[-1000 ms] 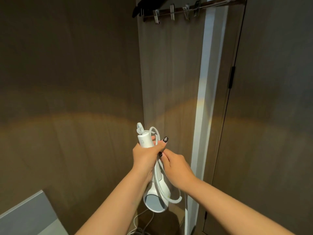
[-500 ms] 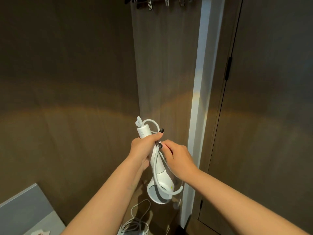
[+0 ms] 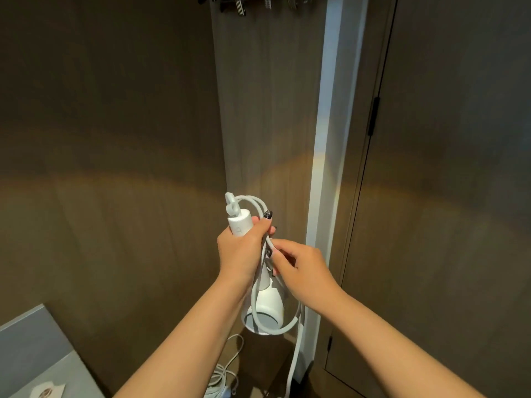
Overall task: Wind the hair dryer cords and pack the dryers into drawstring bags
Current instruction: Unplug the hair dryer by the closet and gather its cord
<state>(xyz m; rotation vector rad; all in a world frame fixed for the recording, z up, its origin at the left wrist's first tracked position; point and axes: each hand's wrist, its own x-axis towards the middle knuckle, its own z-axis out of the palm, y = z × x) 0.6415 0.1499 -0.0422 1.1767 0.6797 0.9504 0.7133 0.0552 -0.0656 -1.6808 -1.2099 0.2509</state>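
A white hair dryer [image 3: 265, 304] hangs head down in front of me, its handle end pointing up. My left hand [image 3: 240, 248] grips the handle just below its top end. The white cord [image 3: 254, 203] loops out of the handle top, runs down past the handle and curves round the dryer's head. My right hand [image 3: 298, 268] pinches the cord beside the handle, touching my left fingers. A free length of cord [image 3: 294, 366] drops toward the floor. No drawstring bag is in view.
Brown wood panels surround me, with a white vertical frame [image 3: 330, 168] and a cabinet door [image 3: 445, 196] on the right. Clip hangers [image 3: 238, 4] hang at the top. A second bundle of white cord [image 3: 221, 380] lies low down. A grey surface [image 3: 34, 354] sits at bottom left.
The loop of cord round the dryer's head has grown wider. My right hand has slid slightly up the cord beside the handle. The view has tipped down, showing more of the cord bundle below.
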